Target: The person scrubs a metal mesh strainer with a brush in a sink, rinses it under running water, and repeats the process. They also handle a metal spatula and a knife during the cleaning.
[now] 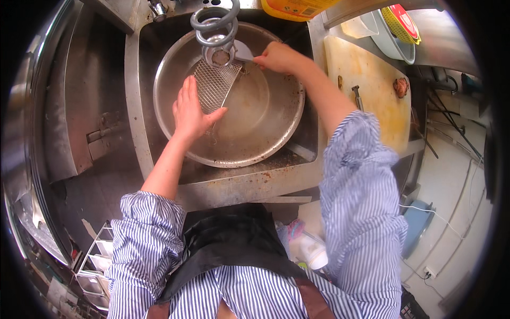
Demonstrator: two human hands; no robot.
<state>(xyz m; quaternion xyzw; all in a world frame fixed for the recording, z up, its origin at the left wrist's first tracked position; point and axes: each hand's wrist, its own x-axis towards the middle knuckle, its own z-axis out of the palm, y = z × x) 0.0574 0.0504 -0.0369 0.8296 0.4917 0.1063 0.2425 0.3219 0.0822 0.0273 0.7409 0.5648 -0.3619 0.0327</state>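
A wire mesh rack [215, 85] is tilted inside a large round metal basin [255, 131]. My left hand [189, 109] lies flat at its left side, thumb spread across the lower corner. Beside the rack's upper right corner, my right hand [281, 58] is closed, with thin wire running from its fingertips to the rack. A grey flat piece [244, 52] reaches close to these fingertips; whether they touch it is unclear. Over the rack's top end hangs a metal spray head [219, 56] below a grey coiled hose [215, 24].
The basin sits in a stainless steel sink [247, 183]. To the right, a stained white cutting board [370, 87] carries a peeler-like tool [357, 97] and a brown lump [401, 87]. Behind are a yellow container [299, 10], a grey basin [392, 40] and a yellow basket [398, 26].
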